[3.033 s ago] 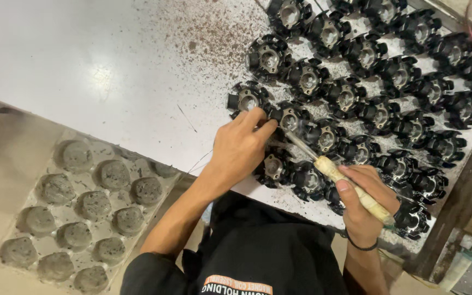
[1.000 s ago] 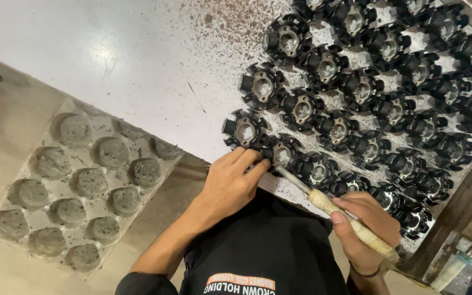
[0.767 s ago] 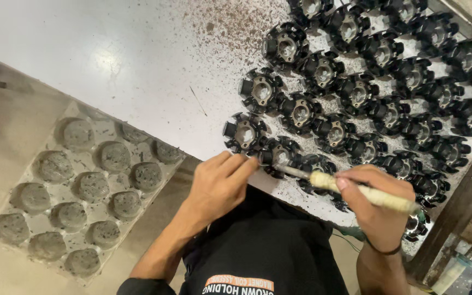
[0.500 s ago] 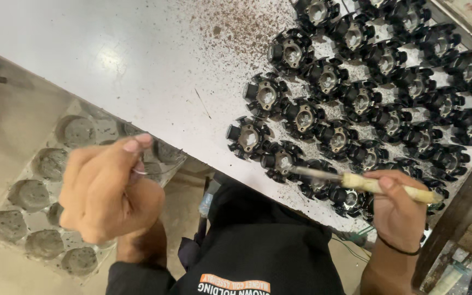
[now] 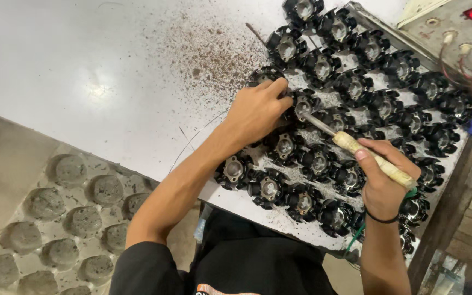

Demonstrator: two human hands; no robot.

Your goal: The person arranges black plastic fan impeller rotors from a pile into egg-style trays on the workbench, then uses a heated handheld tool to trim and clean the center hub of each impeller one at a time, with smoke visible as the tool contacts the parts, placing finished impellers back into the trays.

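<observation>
Black short-sleeved shirt [image 5: 247,262]; thin black band [image 5: 382,219] on right wrist; bare forearms

Bare left forearm stretched forward, left hand [image 5: 257,112] palm down with fingers curled and pressed downward, right hand [image 5: 384,183] fisted in a closed grip, thumb on top, black band at wrist

Glossy black plastic parts [image 5: 350,87], smooth white table [image 5: 83,65]

We count about thirty black parts [image 5: 285,146] on one white table [image 5: 83,65], one tool [image 5: 356,147], one tray [image 5: 72,218] showing about a dozen round lumps [image 5: 105,189], and two hands, left hand [image 5: 255,112] and right hand [image 5: 383,183].
</observation>
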